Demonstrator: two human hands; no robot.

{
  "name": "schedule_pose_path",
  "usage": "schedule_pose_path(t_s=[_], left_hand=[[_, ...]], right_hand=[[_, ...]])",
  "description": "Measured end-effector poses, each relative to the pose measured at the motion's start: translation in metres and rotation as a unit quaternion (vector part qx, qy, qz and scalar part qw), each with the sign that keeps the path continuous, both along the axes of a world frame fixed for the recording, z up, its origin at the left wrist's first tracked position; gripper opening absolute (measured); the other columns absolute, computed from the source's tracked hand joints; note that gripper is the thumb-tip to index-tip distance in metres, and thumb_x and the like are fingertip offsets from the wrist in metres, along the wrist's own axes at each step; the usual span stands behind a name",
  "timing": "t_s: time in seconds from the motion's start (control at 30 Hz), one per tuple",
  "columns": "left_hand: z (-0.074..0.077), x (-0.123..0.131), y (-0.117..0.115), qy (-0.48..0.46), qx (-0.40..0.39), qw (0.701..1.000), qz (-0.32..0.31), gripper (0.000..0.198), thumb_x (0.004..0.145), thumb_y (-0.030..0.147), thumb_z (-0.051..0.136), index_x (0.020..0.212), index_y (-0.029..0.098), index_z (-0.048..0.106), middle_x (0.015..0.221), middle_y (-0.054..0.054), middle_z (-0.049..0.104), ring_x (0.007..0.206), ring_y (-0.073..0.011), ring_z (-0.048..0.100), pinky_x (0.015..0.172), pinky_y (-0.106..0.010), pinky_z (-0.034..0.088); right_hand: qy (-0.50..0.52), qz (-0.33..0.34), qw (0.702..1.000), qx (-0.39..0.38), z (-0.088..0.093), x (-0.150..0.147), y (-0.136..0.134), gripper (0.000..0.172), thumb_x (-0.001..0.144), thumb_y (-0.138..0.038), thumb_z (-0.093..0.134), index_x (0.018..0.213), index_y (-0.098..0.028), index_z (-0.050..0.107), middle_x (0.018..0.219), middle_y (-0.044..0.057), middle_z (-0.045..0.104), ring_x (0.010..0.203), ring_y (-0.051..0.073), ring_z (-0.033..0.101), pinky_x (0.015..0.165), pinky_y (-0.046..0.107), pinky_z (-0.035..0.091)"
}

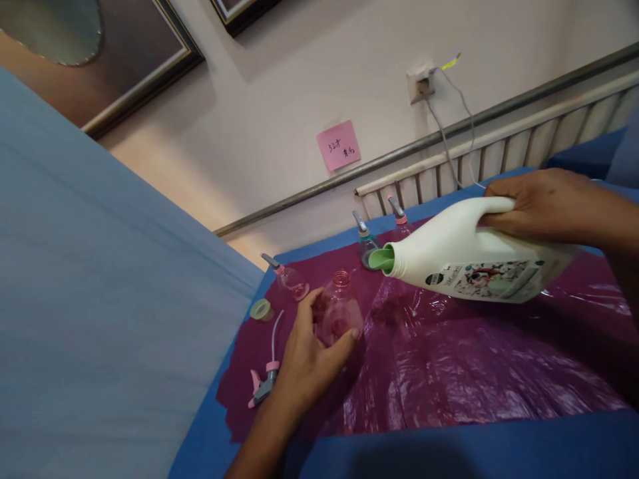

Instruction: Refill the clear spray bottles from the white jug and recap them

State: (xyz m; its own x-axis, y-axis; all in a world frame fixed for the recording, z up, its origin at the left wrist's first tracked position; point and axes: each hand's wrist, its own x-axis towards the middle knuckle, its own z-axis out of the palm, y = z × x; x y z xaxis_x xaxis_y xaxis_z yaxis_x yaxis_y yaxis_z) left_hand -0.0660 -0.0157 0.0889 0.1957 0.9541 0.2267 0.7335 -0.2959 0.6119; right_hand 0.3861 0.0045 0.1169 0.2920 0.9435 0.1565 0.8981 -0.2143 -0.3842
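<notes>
Left hand: fingers curled wide round pink bottle
Right hand: raised, fingers closed round handle of tilted jug
Jug mouth: open gap to bottle's rim

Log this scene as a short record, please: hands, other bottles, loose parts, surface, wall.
Left hand: around an uncapped pink bottle
Right hand: gripping a white jug by its handle, tilted, mouth leftward
Pouring: no stream visible
Other bottles: pink spray bottle, teal spray bottle, third spray bottle partly behind jug
Loose parts: spray head, green cap
Surface: purple plastic sheet on blue table
Wall: pink note, socket with cable
</notes>
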Motion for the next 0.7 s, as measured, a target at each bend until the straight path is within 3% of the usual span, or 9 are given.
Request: schedule_pose_path(t_s=[0.17,0.37,0.7], left_hand=[[-0.001,0.009,0.010,0.033,0.032,0.998,-0.038,0.085,0.090,0.044,0.085,0.166,0.029,0.050,0.161,-0.016,0.065,0.147,-0.0410,0.067,0.125,-0.067,0.054],[0.011,0.012,0.023,0.114,0.071,0.987,-0.086,0.079,0.093,0.039,0.081,0.165,0.026,0.050,0.166,-0.017,0.062,0.154,-0.0431,0.061,0.128,-0.070,0.052],[0.020,0.003,0.035,0.195,0.109,0.967,-0.125,0.079,0.098,0.042,0.080,0.168,0.027,0.046,0.169,-0.018,0.059,0.152,-0.0461,0.060,0.125,-0.074,0.053]], right_hand=[[-0.034,0.018,0.999,-0.033,-0.002,0.002,0.003,0.037,0.088,-0.068,0.069,0.095,-0.032,0.078,0.094,0.004,0.081,0.084,0.029,0.071,0.069,0.040,0.044],[-0.055,0.050,0.997,-0.038,-0.009,0.002,0.013,0.030,0.088,-0.057,0.063,0.096,-0.031,0.076,0.096,0.005,0.080,0.084,0.028,0.068,0.070,0.039,0.043],[-0.070,0.052,0.996,-0.030,-0.006,-0.004,0.010,0.038,0.091,-0.064,0.059,0.095,-0.030,0.076,0.093,0.007,0.078,0.078,0.026,0.063,0.067,0.039,0.040]])
